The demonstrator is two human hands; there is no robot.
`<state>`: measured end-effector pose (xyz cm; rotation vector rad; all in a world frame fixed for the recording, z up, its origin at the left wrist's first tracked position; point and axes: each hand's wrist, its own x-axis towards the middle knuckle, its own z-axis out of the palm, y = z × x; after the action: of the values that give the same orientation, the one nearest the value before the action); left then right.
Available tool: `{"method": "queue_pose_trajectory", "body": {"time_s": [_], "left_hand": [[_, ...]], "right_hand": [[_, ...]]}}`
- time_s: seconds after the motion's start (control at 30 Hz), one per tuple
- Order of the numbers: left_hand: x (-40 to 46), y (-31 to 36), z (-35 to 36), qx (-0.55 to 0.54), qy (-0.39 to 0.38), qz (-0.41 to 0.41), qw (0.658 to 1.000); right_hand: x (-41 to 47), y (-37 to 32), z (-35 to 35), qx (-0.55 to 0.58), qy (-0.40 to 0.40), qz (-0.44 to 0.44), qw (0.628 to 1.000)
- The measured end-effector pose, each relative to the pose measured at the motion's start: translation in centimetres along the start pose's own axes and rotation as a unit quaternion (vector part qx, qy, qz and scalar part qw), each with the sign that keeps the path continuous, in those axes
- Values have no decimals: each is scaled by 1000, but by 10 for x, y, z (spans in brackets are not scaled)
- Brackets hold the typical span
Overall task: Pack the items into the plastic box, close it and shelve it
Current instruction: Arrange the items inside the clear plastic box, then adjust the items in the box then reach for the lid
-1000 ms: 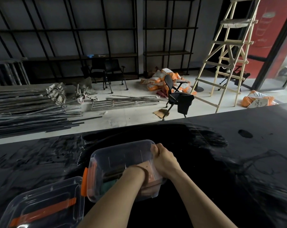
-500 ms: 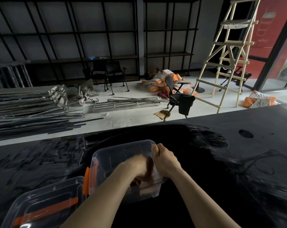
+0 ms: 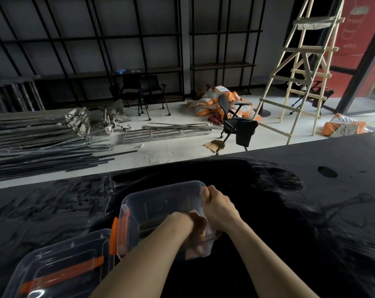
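Head view: the clear box (image 3: 160, 214) sits on the black tabletop (image 3: 300, 211), near and a little left of centre, its long axis running from near-right to far-left, with the orange latch (image 3: 114, 235) on its left end. The right hand (image 3: 219, 208) is clamped over the box's right rim, holding it steady. The left hand (image 3: 196, 226) is plunged inside at the right end, down among brownish items (image 3: 200, 248); I cannot tell whether it grips anything. The lid (image 3: 59, 267) lies flat just left of and nearer than the box, orange handle up, so the left hand is the nearer one to fetch it, probably the coming move.
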<state>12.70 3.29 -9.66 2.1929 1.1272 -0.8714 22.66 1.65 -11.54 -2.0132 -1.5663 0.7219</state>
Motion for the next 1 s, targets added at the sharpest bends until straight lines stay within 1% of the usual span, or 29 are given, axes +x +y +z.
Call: {"method": "queue_pose_trajectory", "body": {"time_s": [0.13, 0.17, 0.23, 0.27, 0.3, 0.33, 0.37, 0.47, 0.53, 0.73, 0.8, 0.87, 0.93, 1.0], "left_hand": [[-15, -7, 5, 54, 86, 5, 995], [-24, -11, 4, 50, 121, 2, 991], [-41, -23, 2, 40, 232, -2, 972], [-49, -28, 3, 66, 282, -5, 957], [-56, -33, 5, 110, 303, -13, 947], [-62, -37, 8, 154, 301, -25, 941], [-66, -40, 12, 183, 282, -40, 941], [-71, -51, 27, 194, 256, -68, 945], [-76, -59, 35, 162, 276, -79, 944], [-102, -76, 45, 93, 382, -85, 915], [-111, -82, 51, 79, 393, -106, 910], [-117, -87, 57, 62, 377, -126, 916], [-120, -89, 64, 41, 377, -130, 916], [-120, -89, 67, 2, 422, -120, 898]], "right_hand": [[-4, -1, -4, -14, -2, 0, 1000], [-4, -2, -5, -16, -3, -2, 1000], [-4, -3, -6, -21, -4, -3, 1000], [-4, -3, -6, -25, -4, -1, 1000], [-5, -4, -7, -30, -4, 0, 1000], [-5, -5, -8, -35, -3, 2, 999], [-6, -5, -8, -38, -1, 3, 999], [-7, -5, -8, -42, -2, 1, 999], [-7, -6, -8, -46, -3, 2, 999], [-11, -10, -10, -55, -1, 1, 998], [-10, -10, -10, -56, -3, 5, 998], [-11, -11, -10, -57, -5, 9, 998], [-12, -12, -11, -56, -5, 11, 998], [-12, -13, -11, -58, -7, 12, 998]]}}
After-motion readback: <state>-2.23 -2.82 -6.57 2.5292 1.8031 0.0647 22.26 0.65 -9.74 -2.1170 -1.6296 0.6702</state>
